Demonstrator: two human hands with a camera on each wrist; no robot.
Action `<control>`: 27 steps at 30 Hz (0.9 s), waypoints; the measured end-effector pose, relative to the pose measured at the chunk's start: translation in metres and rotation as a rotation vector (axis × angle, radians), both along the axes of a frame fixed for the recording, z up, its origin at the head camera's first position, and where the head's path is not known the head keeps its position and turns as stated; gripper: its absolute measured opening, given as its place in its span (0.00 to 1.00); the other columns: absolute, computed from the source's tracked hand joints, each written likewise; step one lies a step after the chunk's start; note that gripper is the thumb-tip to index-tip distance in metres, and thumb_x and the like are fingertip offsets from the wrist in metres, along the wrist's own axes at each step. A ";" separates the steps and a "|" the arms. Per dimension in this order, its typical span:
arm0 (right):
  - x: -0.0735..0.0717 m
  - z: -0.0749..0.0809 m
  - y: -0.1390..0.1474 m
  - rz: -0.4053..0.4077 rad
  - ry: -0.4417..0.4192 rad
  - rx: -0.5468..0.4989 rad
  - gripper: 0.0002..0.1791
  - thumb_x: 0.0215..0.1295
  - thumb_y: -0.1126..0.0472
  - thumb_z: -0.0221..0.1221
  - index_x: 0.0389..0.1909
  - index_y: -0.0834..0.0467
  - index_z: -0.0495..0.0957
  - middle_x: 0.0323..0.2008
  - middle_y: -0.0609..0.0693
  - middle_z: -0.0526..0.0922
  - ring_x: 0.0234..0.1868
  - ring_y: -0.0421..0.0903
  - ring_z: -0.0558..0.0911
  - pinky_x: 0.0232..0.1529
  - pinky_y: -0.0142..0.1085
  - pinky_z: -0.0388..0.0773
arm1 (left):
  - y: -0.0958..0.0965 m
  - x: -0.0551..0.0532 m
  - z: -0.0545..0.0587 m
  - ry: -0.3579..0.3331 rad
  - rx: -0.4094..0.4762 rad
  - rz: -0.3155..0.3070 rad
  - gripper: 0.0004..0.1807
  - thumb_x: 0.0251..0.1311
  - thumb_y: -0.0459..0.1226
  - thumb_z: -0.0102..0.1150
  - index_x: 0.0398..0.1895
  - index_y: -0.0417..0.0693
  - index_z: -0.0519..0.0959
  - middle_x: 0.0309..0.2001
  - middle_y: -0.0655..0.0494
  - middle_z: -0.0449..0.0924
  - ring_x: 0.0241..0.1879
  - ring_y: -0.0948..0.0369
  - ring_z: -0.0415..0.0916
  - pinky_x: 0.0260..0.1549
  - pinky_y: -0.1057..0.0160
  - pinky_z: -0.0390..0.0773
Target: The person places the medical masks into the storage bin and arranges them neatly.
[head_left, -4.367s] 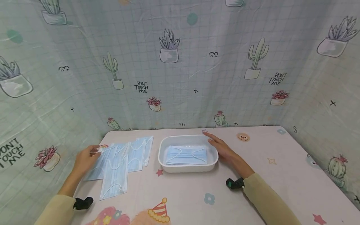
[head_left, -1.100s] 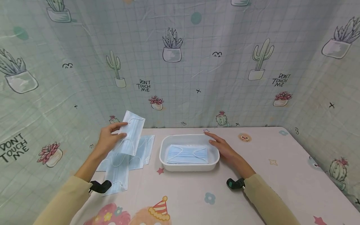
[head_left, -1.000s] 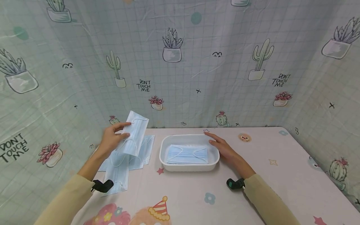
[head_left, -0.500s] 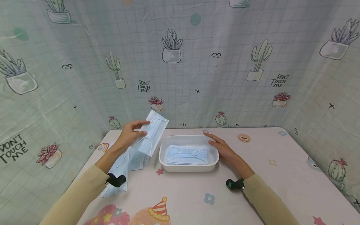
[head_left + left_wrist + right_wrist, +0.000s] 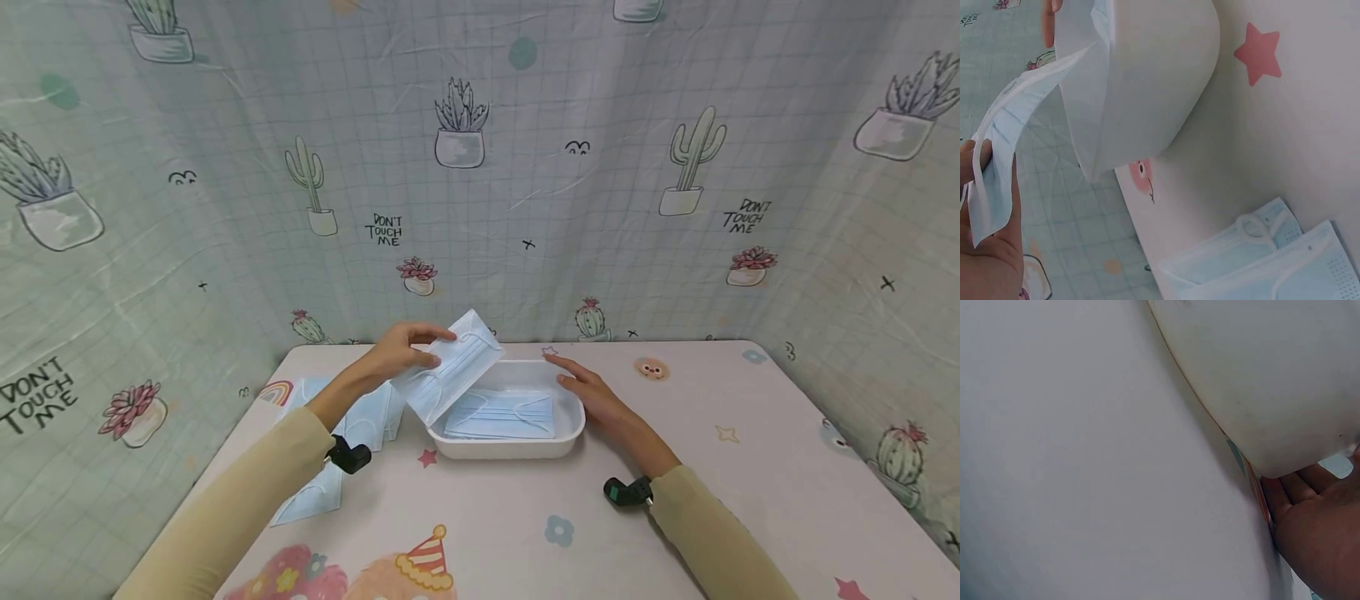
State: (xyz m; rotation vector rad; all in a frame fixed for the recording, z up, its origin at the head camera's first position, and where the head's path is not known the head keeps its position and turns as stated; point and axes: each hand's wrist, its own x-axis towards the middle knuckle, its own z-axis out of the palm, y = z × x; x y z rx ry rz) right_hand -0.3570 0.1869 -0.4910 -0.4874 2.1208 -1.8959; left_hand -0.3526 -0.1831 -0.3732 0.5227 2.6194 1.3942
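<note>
My left hand [image 5: 401, 352] pinches a pale blue disposable face mask [image 5: 459, 364] between thumb and fingers. The mask hangs tilted over the left part of a white plastic container [image 5: 502, 451]; in the left wrist view it bends slightly [image 5: 1000, 147]. Inside the container lies a small stack of face masks [image 5: 501, 417], ear loops on top. My right hand [image 5: 596, 398] rests against the container's right rim with its fingers extended; the right wrist view has its fingers [image 5: 1297, 487] beside the container wall. Several more face masks [image 5: 366, 422] overlap on the table at left, partly hidden by my left forearm.
The table [image 5: 675, 533] wears a pale pink cover with printed stars, flowers and cartoon faces. A cactus-print curtain [image 5: 525, 192] rises behind it and on both sides. Black wrist devices sit on the left wrist [image 5: 349, 455] and the right wrist [image 5: 627, 492].
My left hand picked a mask from the left group, lifted it and carried it rightward over the container, the mask tilting on the way. My right hand stays at the rim.
</note>
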 end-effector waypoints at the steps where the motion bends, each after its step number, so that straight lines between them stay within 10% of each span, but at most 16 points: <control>1: 0.000 0.000 0.000 0.001 -0.001 -0.002 0.28 0.84 0.57 0.44 0.81 0.51 0.58 0.85 0.50 0.42 0.86 0.56 0.38 0.82 0.61 0.38 | 0.004 -0.002 0.000 -0.006 -0.008 -0.015 0.26 0.59 0.30 0.66 0.62 0.52 0.83 0.70 0.49 0.75 0.71 0.46 0.69 0.66 0.43 0.73; 27: 0.001 0.003 -0.001 -0.025 -0.012 0.029 0.28 0.83 0.59 0.44 0.81 0.49 0.59 0.85 0.50 0.41 0.85 0.58 0.37 0.81 0.62 0.39 | 0.089 -0.029 -0.002 -0.147 -0.292 -0.443 0.22 0.58 0.24 0.64 0.53 0.52 0.87 0.62 0.57 0.82 0.69 0.54 0.73 0.73 0.47 0.68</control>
